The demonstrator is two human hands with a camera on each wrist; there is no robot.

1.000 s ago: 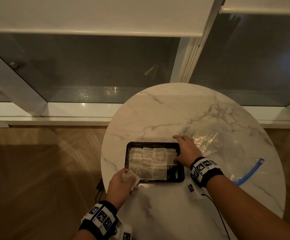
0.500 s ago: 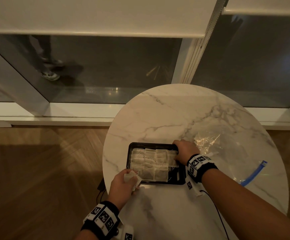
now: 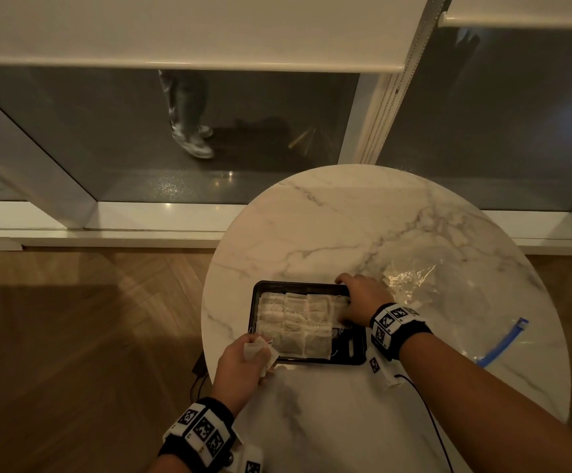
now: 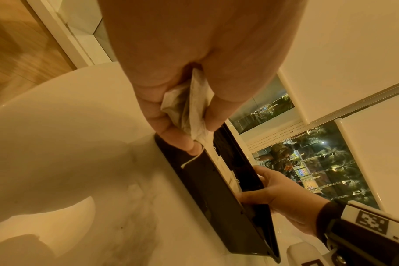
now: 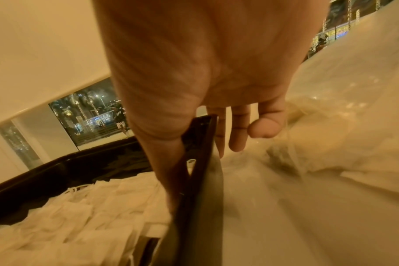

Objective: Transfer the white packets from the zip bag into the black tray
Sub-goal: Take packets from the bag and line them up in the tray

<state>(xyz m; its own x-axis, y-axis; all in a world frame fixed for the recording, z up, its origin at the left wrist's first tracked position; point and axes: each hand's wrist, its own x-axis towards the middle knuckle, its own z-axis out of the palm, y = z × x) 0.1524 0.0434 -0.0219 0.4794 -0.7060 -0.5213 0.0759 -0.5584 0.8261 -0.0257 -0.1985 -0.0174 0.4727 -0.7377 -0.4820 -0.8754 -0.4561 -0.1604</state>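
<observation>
Left hand (image 3: 241, 365), reaching forward from the lower edge of the head view with a black band of square markers (image 3: 202, 435) on the wrist, has its fingers (image 4: 169, 126) and thumb curled round crumpled white packets (image 4: 189, 108), held just at the near left corner of the black tray (image 3: 352, 356). Right hand (image 3: 363, 302), on a forearm that comes in from the lower right and wears a like band (image 3: 395, 324), grips the right rim of that tray, thumb (image 5: 162, 153) inside the rim and fingers (image 5: 238, 133) outside it, pointing down toward the desk (image 3: 329, 421).
</observation>
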